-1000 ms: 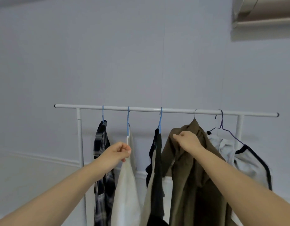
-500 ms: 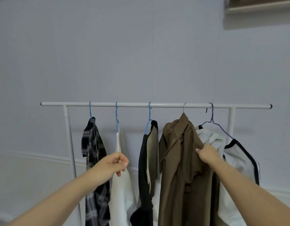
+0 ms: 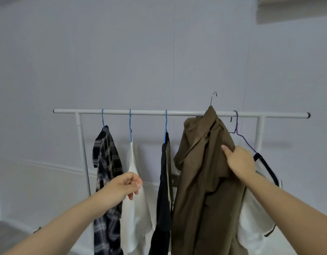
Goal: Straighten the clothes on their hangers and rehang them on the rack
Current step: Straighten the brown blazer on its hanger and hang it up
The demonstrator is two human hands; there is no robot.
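Olive-brown shirt [image 3: 201, 173] hangs bunched on a silver wire hanger [image 3: 213, 98] whose hook stands clear above the white rack rail [image 3: 181, 113], off the bar. The right hand [image 3: 239, 161] clamps the shirt's shoulder fabric between thumb and fingers. The left hand [image 3: 125, 184] hovers loosely curled, holding nothing, in front of the cream garment [image 3: 136, 203]. A plaid shirt [image 3: 106, 168], black garment [image 3: 164, 190] and white black-trimmed top [image 3: 258, 208] hang on the rail.

five garments [image 3: 205, 172] along the rack [image 3: 177, 113], one hanger hook [image 3: 213, 98] above the rail
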